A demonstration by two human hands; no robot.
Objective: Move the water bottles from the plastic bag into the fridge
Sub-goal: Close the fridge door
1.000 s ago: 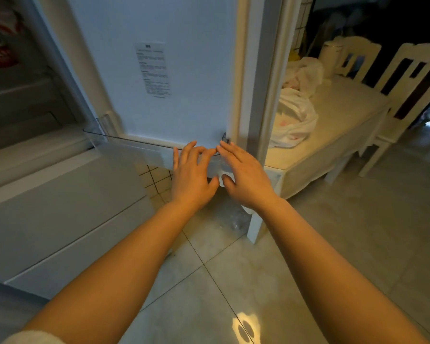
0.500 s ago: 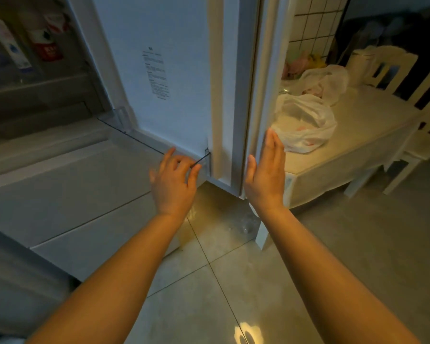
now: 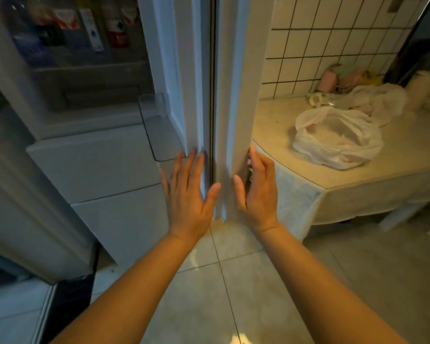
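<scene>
Fridge [image 3: 104, 167]: smooth white panels, door [image 3: 236, 100] seen edge-on, open. Labelled items inside blurred, writing unreadable; water bottles not identifiable. Table [image 3: 358, 184] carries crumpled translucent plastic bag [image 3: 338, 137]. Left hand [image 3: 189, 194] flat, fingers spread, on door's inner edge; right hand [image 3: 257, 192] cups outer edge, fingers together.

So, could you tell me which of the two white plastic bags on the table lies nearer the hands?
The open, flattened bag at the front; the other bag sits behind it by the wall.
</scene>
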